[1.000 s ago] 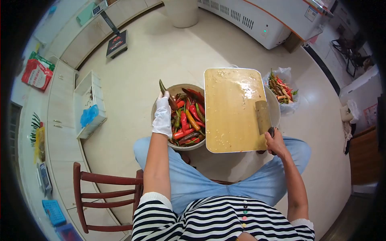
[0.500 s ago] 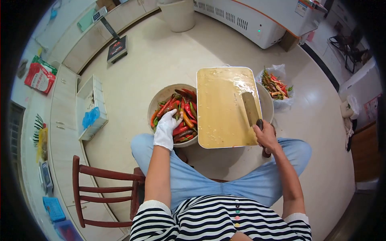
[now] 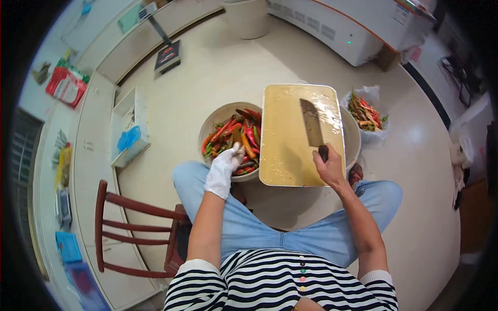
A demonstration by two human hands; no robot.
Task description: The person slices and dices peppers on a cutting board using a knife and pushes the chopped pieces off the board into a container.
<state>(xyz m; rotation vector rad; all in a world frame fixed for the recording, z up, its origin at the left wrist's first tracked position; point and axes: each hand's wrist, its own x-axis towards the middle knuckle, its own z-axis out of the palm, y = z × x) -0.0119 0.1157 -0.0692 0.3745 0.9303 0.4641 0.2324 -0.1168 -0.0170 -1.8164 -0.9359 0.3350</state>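
My left hand (image 3: pixel 224 165), in a white glove, reaches over a tub (image 3: pixel 206 129) heaped with red, orange and dark chili peppers (image 3: pixel 223 133). Its fingers are closed around an olive-brown chili pepper (image 3: pixel 237 137) that points up from the fingertips. Bare, my right hand (image 3: pixel 331 167) grips the dark handle of a broad kitchen knife (image 3: pixel 312 124). The blade lies over the middle-right of a yellowish cutting board (image 3: pixel 282 142), pointing away from me. Wet drops and small pale bits dot the board. Whether the blade touches it I cannot tell.
Under the board's right side shows another tub (image 3: pixel 353 137). Beyond it sits a plastic bag of chili peppers (image 3: pixel 367 111). A red-brown chair (image 3: pixel 137 233) stands at my left, a white crate (image 3: pixel 127 111) by the cabinets, and a platform scale (image 3: pixel 168 56) farther back.
The view has shifted a little. My right hand has moved the knife left, farther onto the board. My left hand has shifted slightly right, with a pepper raised in its fingers.
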